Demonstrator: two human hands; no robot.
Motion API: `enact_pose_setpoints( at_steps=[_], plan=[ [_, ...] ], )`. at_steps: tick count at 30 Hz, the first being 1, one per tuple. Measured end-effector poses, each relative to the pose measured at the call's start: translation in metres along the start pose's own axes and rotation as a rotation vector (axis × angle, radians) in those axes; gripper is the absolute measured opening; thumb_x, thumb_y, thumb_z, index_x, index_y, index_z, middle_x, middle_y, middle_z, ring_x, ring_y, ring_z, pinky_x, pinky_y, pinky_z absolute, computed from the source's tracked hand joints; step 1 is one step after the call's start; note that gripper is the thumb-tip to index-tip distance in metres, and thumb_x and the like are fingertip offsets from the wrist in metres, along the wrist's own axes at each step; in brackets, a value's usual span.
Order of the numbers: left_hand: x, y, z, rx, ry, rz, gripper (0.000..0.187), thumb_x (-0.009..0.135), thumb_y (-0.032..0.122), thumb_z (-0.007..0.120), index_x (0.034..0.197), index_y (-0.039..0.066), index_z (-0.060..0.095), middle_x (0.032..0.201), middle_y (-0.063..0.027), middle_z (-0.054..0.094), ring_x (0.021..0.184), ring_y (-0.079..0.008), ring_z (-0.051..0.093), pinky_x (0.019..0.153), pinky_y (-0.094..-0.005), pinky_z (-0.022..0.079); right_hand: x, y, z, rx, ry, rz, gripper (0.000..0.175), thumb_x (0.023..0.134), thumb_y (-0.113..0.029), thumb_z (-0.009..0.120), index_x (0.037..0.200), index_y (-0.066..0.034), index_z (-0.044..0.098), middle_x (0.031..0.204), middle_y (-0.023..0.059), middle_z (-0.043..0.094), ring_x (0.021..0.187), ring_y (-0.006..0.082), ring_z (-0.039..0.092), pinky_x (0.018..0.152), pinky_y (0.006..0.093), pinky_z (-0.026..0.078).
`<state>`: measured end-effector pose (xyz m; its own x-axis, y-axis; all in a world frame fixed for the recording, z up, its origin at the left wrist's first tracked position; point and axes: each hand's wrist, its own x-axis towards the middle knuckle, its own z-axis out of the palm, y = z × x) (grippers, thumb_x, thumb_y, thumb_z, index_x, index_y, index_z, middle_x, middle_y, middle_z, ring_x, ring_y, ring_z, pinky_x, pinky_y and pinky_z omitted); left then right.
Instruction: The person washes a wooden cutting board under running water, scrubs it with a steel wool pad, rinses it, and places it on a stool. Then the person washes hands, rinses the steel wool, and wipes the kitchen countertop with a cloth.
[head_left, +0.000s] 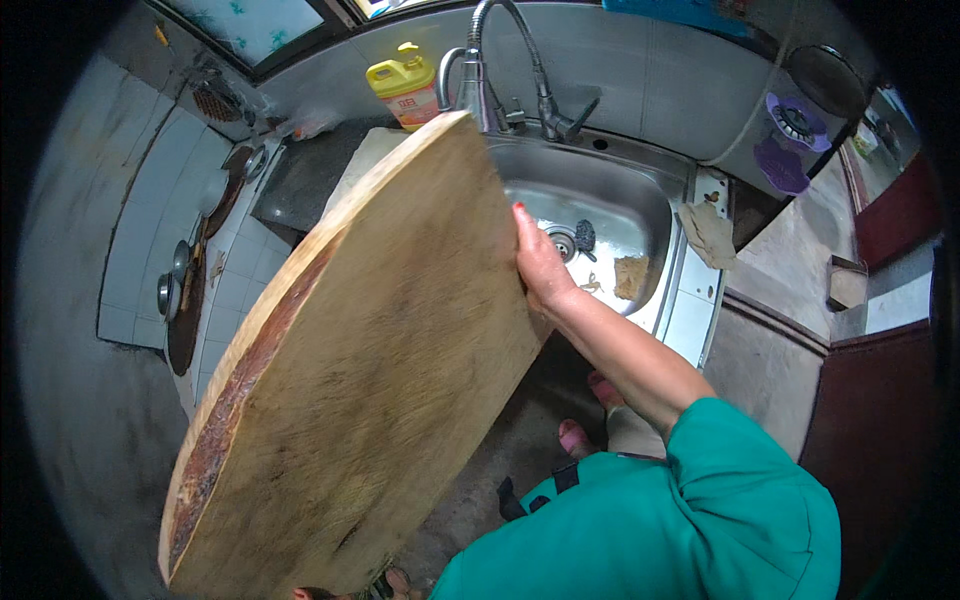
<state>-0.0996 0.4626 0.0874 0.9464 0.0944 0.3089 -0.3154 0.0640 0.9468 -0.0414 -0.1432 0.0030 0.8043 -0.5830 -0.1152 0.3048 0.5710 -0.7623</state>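
Note:
A large, thick wooden chopping board (375, 345) fills the middle of the view, tilted up, with a strip of reddish bark along its left edge. My right hand (544, 259) grips its right edge, thumb on the face. At the bottom rim only a reddish fingertip of my left hand (302, 593) shows against the lower end of the board; the rest is hidden or out of view. Just right of my right hand lies the stainless steel sink (645, 176), holding a dark scrubber (585, 236) and a brown scouring pad (631, 276) near the drain.
A sprung chrome faucet (474, 82) rises behind the board's top corner, beside a yellow-topped detergent jug (405, 86). A beige cloth (707, 234) rests on the sink's right side. Dark countertop (315, 169) and a white-tiled ledge (232, 300) lie left. Purple holders (791, 135) hang at right.

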Motion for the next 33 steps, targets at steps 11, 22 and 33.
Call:
enact_pose_setpoints(
  at_steps=[11,22,33],
  plan=[
    [0.064,0.045,0.113,0.155,-0.108,0.345,0.059,0.093,0.035,0.059,0.141,0.003,0.044,0.137,-0.0146,0.053,0.123,-0.0316,0.052,0.105,-0.0486,0.043,-0.035,-0.070,-0.060,0.238,0.279,-0.178,0.053,0.106,-0.045,0.028,0.133,-0.0049,0.051,0.136,0.0121,0.055,0.126,0.0251,0.050,0.109,0.0411,0.037],
    [0.080,0.059,0.257,-0.081,-0.484,0.423,0.063,0.091,0.035,0.063,0.141,0.001,0.044,0.138,-0.0159,0.052,0.124,-0.0316,0.052,0.105,-0.0485,0.043,-0.095,-0.142,-0.152,0.328,0.521,-0.323,0.052,0.102,-0.048,0.031,0.132,-0.0109,0.053,0.136,0.0069,0.057,0.127,0.0249,0.049,0.111,0.0438,0.033],
    [-0.008,0.034,0.451,-0.447,-1.031,0.346,0.053,0.083,0.022,0.070,0.128,-0.001,0.054,0.121,-0.0130,0.061,0.110,-0.0262,0.059,0.096,-0.0420,0.048,-0.282,-0.199,-0.321,0.371,0.843,-0.824,0.047,0.100,-0.042,0.038,0.128,-0.0089,0.056,0.129,0.0076,0.060,0.120,0.0252,0.055,0.105,0.0446,0.042]
  ],
)
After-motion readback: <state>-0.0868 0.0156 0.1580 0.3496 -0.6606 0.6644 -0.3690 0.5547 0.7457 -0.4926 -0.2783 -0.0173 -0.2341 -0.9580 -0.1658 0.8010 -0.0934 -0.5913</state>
